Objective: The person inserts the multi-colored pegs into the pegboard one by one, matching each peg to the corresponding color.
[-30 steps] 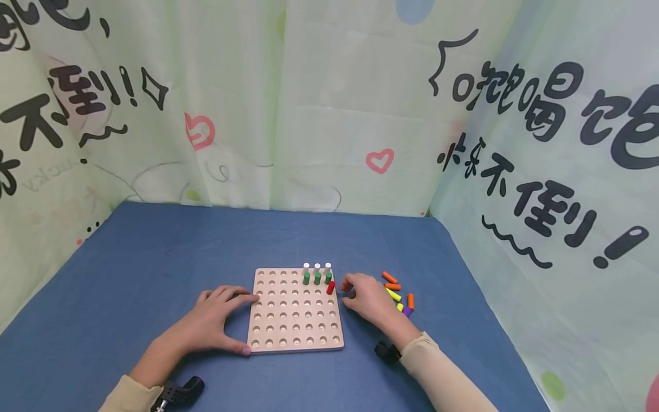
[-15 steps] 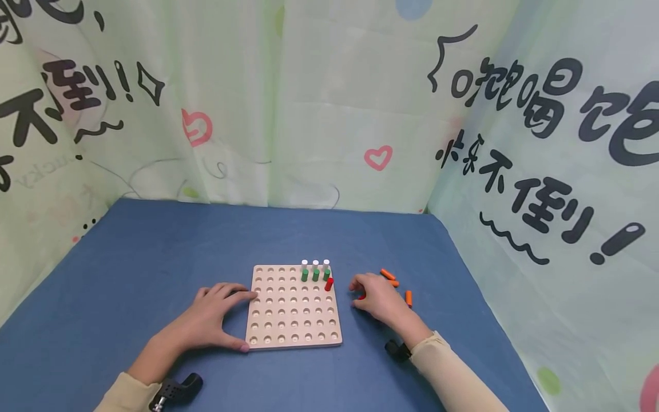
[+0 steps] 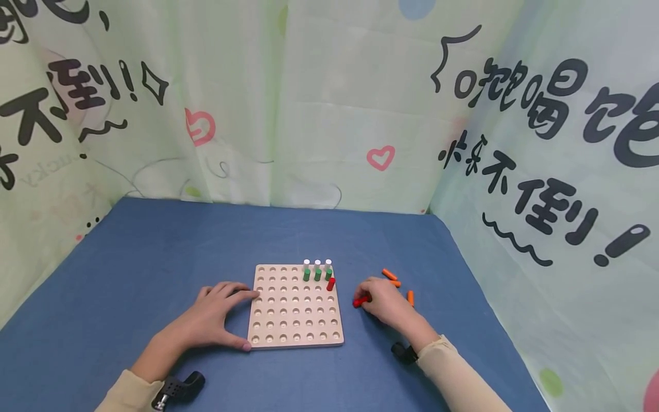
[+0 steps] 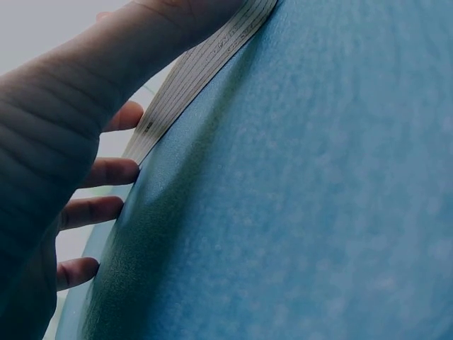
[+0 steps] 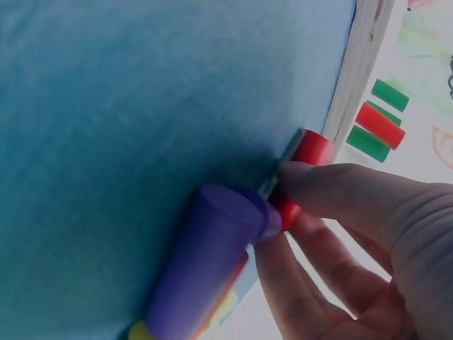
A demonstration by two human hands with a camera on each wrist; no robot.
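A pale wooden pegboard (image 3: pixel 296 306) lies on the blue table. White pegs (image 3: pixel 317 264) and green pegs (image 3: pixel 317 275) stand in its far right holes, and one red peg (image 3: pixel 331 284) leans at the right edge. My left hand (image 3: pixel 218 315) touches the board's left side with the thumb and a finger, its fingers spread; in the left wrist view the wooden board edge (image 4: pixel 191 78) meets the fingertips. Right of the board, my right hand (image 3: pixel 383 298) pinches another red peg (image 5: pixel 311 149) between thumb and fingers, just above or on the cloth.
Orange pegs (image 3: pixel 410 298) lie loose to the right of my right hand. The right wrist view has a large purple peg (image 5: pixel 202 262) close beside the fingertips, with a yellow peg (image 5: pixel 139 331) partly hidden behind it. Printed curtains (image 3: pixel 329 114) rise behind the table.
My right hand has moved right, away from the board's edge, and now holds a red peg. The loose yellow and purple pegs are now covered in the head view. The left hand stays put.
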